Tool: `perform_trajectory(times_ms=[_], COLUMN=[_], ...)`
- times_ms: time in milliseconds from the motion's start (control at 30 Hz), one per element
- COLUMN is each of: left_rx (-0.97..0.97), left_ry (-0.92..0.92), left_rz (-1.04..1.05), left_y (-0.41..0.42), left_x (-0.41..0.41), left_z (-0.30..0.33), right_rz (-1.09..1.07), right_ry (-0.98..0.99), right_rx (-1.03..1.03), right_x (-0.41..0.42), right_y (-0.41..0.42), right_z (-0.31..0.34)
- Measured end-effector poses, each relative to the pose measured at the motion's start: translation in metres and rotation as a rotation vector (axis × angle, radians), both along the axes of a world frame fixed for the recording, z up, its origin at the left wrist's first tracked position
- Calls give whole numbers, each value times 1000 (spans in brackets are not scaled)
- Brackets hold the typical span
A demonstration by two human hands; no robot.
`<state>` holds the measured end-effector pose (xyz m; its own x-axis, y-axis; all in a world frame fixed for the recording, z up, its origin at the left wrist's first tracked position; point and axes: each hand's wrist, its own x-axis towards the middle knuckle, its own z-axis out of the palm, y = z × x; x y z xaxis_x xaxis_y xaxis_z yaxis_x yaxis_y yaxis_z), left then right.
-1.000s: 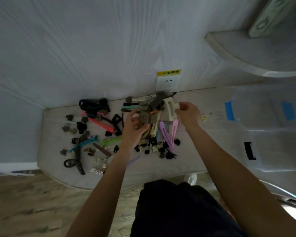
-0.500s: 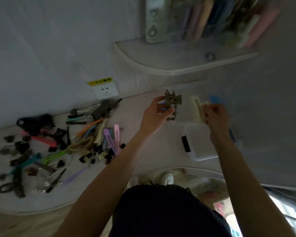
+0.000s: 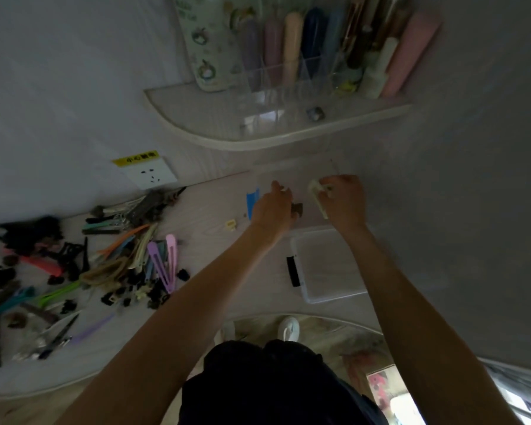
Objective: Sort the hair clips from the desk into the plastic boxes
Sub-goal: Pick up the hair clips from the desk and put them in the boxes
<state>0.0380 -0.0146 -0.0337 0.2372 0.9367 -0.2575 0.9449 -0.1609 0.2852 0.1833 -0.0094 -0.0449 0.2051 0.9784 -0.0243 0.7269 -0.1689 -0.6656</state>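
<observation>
My left hand [image 3: 272, 210] grips a dark brown claw clip [image 3: 297, 210] and my right hand [image 3: 344, 199] grips a cream claw clip [image 3: 317, 193]. Both hands hover over a clear plastic box with a blue latch [image 3: 253, 201] at the back of the desk. A second clear box with a black latch [image 3: 328, 265] lies just in front of that one. A heap of hair clips [image 3: 129, 259], pink, purple, green, orange and black, covers the left part of the desk. One small yellow clip [image 3: 230, 224] lies alone between the heap and the boxes.
A white wall socket [image 3: 151, 174] with a yellow label sits above the heap. A curved shelf [image 3: 227, 130] above the boxes carries a clear organiser with tubes and bottles. The desk's rounded front edge [image 3: 74, 381] runs along the bottom, near my dark-clothed lap.
Both hands have carried their clips from the heap rightwards and farther back, and now sit lower over the blue-latched box. The view has swung right and up, bringing the shelf into sight.
</observation>
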Motion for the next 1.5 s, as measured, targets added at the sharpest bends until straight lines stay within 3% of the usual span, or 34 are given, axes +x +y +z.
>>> perform_trajectory(times_ms=[100, 233, 333, 467, 567, 667, 733, 833, 1000, 1067, 1200, 1333, 1500], left_rx=[131, 377, 377, 439, 501, 372, 246, 187, 33, 57, 161, 155, 156], left_ry=[11, -348, -570, -790, -727, -596, -450, -286, -76, -111, -369, -593, -658], left_rz=[-31, -58, 135, 528, 819, 890, 830, 561, 372, 384, 475, 622, 817], left_y=[-4, -17, -40, -77, -96, -89, -71, -36, -3, -2, -24, -58, -101], left_x=[-10, -48, -87, -146, -200, -243, -267, -280, -285, -292, -321, -358, -392], left_z=[3, 0, -2, -5, -14, -16, -19, -30, -52, -55, -45, -31, -24], right_rz=[-8, 40, 73, 151, 408, 670, 818, 1006, 975, 930, 964, 1124, 1145], right_ry=[-21, 26, 63, 92, 63, 5, -63, -202, -357, -371, -277, -275, -435], right_rx=[-22, -78, -92, 181, 232, 85, -61, -104, -59, 46, 220, 128, 32], right_x=[-6, -22, -39, -81, -135, -185, -217, -249, -278, -286, -311, -345, -369], right_y=[-1, -3, -12, -43, -61, -66, -67, -71, -82, -84, -87, -87, -85], right_z=[-5, -6, 3, 24, 19, 0, -16, -35, -54, -58, -56, -53, -51])
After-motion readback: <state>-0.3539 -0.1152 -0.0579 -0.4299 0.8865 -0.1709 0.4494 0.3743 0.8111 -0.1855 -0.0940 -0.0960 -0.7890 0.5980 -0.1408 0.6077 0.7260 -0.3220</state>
